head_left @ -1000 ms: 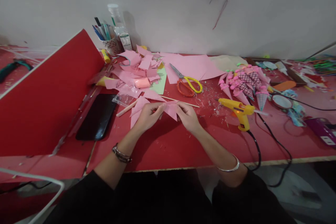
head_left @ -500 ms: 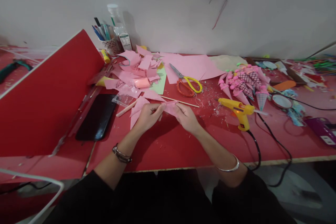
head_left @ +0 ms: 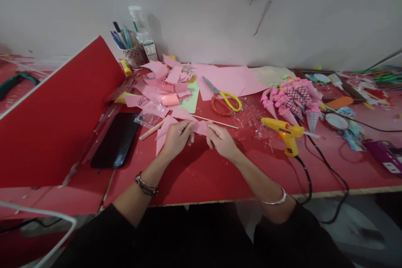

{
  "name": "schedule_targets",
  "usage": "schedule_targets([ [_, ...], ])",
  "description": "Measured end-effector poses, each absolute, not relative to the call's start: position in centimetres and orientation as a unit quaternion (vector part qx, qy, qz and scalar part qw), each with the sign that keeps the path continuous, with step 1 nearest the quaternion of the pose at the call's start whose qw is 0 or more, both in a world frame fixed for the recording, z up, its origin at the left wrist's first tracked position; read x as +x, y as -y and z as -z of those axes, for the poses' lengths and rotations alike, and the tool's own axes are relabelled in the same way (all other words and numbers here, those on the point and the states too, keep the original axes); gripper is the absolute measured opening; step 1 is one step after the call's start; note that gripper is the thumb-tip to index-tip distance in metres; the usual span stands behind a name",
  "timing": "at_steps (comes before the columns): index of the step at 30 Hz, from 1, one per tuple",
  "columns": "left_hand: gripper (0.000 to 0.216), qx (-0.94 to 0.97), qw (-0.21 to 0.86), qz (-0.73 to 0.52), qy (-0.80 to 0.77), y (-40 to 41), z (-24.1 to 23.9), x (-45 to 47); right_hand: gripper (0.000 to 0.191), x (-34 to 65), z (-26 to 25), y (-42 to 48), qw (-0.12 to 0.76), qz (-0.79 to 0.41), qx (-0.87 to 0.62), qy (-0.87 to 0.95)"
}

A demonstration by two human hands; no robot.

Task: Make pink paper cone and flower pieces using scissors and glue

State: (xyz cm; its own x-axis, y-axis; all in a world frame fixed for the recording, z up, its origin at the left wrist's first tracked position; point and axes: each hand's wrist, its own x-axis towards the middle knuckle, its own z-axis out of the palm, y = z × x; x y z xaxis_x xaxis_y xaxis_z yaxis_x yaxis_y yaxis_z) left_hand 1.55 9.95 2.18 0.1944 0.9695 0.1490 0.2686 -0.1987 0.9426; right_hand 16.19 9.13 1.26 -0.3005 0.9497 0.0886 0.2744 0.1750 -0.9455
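Between my two hands a small piece of pink paper (head_left: 200,127) is held just above the red tabletop (head_left: 194,180). My left hand (head_left: 178,136) pinches its left end, with the thumb on top. My right hand (head_left: 221,139) grips the right end between thumb and curled fingers. Beside my left hand lie cut pink paper pieces (head_left: 162,134) and a pale wooden stick (head_left: 151,130). A thin stick (head_left: 216,122) lies just beyond the paper, and scissors (head_left: 224,98) with yellow and orange handles rest farther back.
A yellow glue gun (head_left: 284,130) with its cord lies to the right, before a pile of small pink cones (head_left: 292,96). Pink scraps (head_left: 166,77) heap at back left. A black phone (head_left: 116,140) lies beside a slanted red board (head_left: 63,113). A pen cup (head_left: 131,54) stands by the wall.
My hands have shifted slightly on the pink paper: the left moved a little right along it, and the right moved slightly left. The other things have stayed put.
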Motion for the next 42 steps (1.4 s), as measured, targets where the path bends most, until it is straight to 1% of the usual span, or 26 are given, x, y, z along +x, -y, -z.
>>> schedule_targets([
  [6,0.024,0.640,0.439,-0.417,-0.472,-10.00,-2.17,1.63,0.028,16.38,-1.06,-9.28,0.399,-0.409,-0.465,0.676],
  [12,0.020,0.608,0.457,-0.441,-0.476,-10.05,-2.17,1.66,0.027,16.23,-1.34,-9.28,0.362,-0.467,-0.460,0.663],
  [18,0.022,0.592,0.471,-0.468,-0.457,-10.19,-2.05,1.49,0.027,16.20,-1.50,-9.14,0.360,-0.462,-0.449,0.674],
  [22,0.021,0.606,0.504,-0.458,-0.411,-10.17,-1.89,1.48,0.031,16.28,-1.38,-9.05,0.370,-0.464,-0.460,0.660],
  [25,0.021,0.626,0.519,-0.430,-0.393,-10.06,-1.95,1.56,0.036,16.37,-1.42,-9.04,0.360,-0.473,-0.466,0.655],
  [29,0.015,0.657,0.495,-0.395,-0.409,-9.96,-2.13,1.55,0.039,16.43,-1.71,-9.03,0.349,-0.453,-0.490,0.658],
  [32,0.025,0.670,0.461,-0.387,-0.435,-9.97,-2.11,1.53,0.039,16.35,-1.84,-9.01,0.352,-0.450,-0.503,0.649],
  [34,0.027,0.671,0.444,-0.391,-0.446,-10.00,-2.04,1.55,0.038,16.26,-1.83,-9.01,0.356,-0.460,-0.504,0.638],
  [38,0.029,0.693,0.409,-0.387,-0.450,-10.11,-1.85,1.56,0.033,16.16,-1.82,-8.94,0.363,-0.463,-0.494,0.640],
  [40,0.029,0.700,0.384,-0.390,-0.459,-10.21,-1.75,1.53,0.031,16.17,-1.87,-8.88,0.362,-0.443,-0.480,0.665],
  [42,0.024,0.698,0.363,-0.401,-0.468,-10.33,-1.63,1.52,0.031,16.21,-1.87,-8.87,0.358,-0.411,-0.472,0.693],
])
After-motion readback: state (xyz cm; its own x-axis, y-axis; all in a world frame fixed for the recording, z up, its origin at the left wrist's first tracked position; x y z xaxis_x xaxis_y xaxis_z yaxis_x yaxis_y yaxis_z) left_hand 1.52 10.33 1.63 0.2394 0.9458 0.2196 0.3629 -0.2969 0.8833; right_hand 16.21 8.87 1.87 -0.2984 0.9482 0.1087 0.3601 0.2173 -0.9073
